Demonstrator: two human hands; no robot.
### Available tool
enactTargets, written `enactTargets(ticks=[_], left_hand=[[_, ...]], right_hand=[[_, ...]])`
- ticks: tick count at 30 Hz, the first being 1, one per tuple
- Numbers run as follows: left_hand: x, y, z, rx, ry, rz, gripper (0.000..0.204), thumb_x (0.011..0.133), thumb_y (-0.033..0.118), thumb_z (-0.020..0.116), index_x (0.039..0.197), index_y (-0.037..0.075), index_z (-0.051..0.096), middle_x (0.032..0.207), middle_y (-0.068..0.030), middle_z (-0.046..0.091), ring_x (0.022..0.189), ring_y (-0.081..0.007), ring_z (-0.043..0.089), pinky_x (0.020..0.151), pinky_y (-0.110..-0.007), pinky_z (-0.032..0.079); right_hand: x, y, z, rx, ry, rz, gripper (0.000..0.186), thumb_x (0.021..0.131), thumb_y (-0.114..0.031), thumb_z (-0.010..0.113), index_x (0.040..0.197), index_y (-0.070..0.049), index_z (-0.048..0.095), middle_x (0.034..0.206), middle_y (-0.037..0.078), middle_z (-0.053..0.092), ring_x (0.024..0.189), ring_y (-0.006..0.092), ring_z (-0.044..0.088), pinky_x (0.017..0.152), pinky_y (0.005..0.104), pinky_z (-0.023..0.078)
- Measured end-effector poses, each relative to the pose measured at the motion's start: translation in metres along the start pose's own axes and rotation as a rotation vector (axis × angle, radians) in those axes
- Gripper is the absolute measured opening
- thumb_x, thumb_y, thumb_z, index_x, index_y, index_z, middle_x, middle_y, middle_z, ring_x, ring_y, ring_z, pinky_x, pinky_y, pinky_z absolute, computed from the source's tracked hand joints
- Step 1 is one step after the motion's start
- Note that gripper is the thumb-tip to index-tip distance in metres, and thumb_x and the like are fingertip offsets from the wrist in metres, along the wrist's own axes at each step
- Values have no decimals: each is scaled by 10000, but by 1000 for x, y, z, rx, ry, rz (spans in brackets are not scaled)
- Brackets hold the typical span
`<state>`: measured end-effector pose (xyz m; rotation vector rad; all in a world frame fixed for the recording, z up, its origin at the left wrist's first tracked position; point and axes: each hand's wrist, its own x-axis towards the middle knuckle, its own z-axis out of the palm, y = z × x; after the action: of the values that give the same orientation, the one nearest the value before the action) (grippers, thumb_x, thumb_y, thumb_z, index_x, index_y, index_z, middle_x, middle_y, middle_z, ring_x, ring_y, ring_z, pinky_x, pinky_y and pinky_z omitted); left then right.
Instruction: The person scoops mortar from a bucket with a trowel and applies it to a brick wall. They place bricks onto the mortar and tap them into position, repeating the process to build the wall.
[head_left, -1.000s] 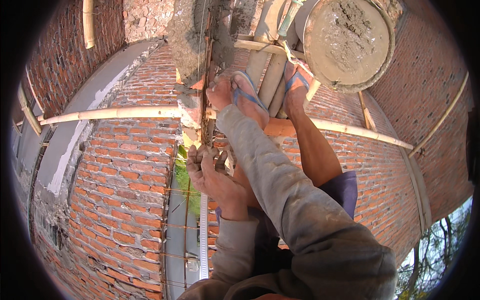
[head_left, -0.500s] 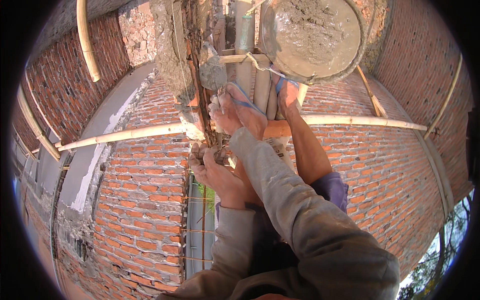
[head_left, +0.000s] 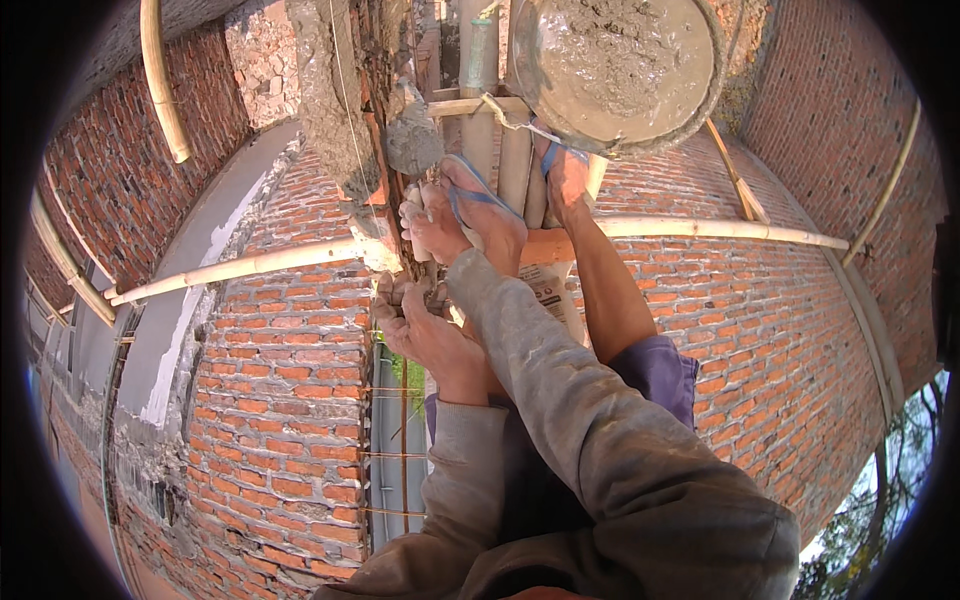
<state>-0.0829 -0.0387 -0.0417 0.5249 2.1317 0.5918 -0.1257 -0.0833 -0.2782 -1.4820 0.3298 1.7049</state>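
My right hand (head_left: 435, 225) is closed around the handle of a trowel. Wet grey mortar coats the trowel blade (head_left: 414, 135), which points away from me beside a rough mortar-covered column edge (head_left: 335, 110). Below it my left hand (head_left: 432, 345) is turned partly palm up, its fingers curled in against the lower end of that edge. Something dark and mortar-like shows at those fingertips, too small to name. A taut string (head_left: 350, 110) runs down along the column. Just right of the trowel rests my sandalled left foot (head_left: 485, 215).
A round tub (head_left: 690, 110) of wet mortar stands at the far right of my feet. Bamboo poles (head_left: 720, 232) cross the brick wall (head_left: 280, 400) on both sides. Between the bamboo uprights and my legs lies a printed sack (head_left: 548, 290). Thin rods (head_left: 405, 430) span a gap below.
The surroundings have shifted slightly left and up in the view. My right hand and the trowel sit a little further left in the picture; my left hand keeps nearly the same pose.
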Motion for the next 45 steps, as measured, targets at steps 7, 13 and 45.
enactTargets(ticks=[7,13,45], left_hand=[[-1,5,8,18,49,6,190,978,25,601,1145,-44,662,1061,-79,653,960,-166,658,819,-296,568],[1,-12,-6,410,-163,351,199,980,20,590,1146,-25,689,1243,-135,596,1030,-189,661,832,-308,581],[-23,21,18,223,-126,387,263,1059,101,571,1259,-59,632,1268,-143,607,1112,-182,656,906,-303,599]], right_hand=[[38,-9,8,-380,71,-302,234,887,-68,669,1037,-21,496,915,155,590,872,328,636,759,449,504],[52,-5,-1,539,-174,176,165,917,6,586,1038,-75,509,917,78,597,830,190,613,609,323,482],[-72,-144,-11,-600,246,-722,180,900,-16,669,981,12,511,847,154,560,781,277,586,703,421,492]])
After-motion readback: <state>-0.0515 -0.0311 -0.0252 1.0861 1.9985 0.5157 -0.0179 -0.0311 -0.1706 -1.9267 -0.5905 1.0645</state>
